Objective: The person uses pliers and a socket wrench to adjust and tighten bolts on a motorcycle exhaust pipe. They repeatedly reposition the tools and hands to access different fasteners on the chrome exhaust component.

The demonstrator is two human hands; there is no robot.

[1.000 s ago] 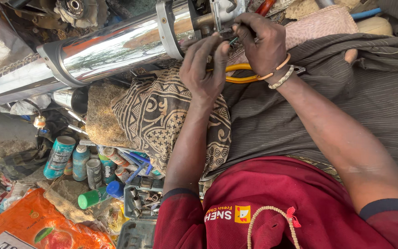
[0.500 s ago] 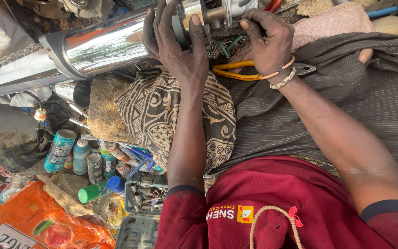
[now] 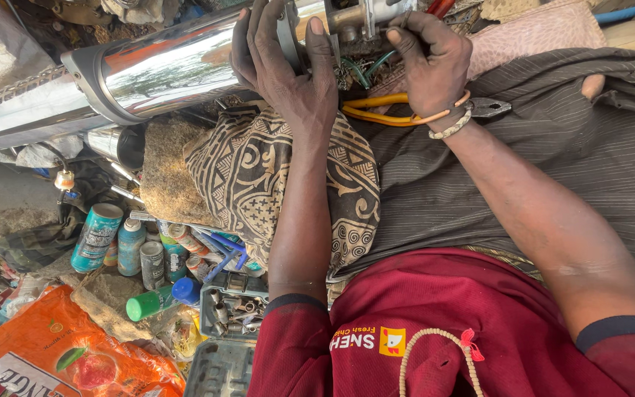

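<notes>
Gripping the chrome exhaust pipe (image 3: 178, 62) with my left hand (image 3: 288, 70), I've got the palm flat on its top end and the fingers (image 3: 255, 33) wrapped over the metal clamp band, thumb pointing up alongside. My forearm runs straight down the middle of the view to the red sleeve. My right hand (image 3: 431, 62) is up at the grey metal fitting (image 3: 365, 18) at the pipe's end, fingertips bunched and pinching some small part there; I can't tell what it is. That wrist, with its bead bracelet (image 3: 453, 126), rests across the yellow-handled pliers (image 3: 384, 110) lying on the striped grey cloth (image 3: 553, 154) over my lap. The pipe lies slanted across the top of the view, from far left up to my hands, with the patterned brown cloth (image 3: 259, 184) bunched under it.

Against a second ago: my left hand was then off the pipe, fingers loosely curled below the fitting near the pliers; half a second ago it had gone up onto the clamp, and now it sits clasped there more firmly. The right hand has stayed at the fitting throughout. Down at lower left, the spray cans (image 3: 97, 237) and socket tray (image 3: 233, 312) are as they were.
</notes>
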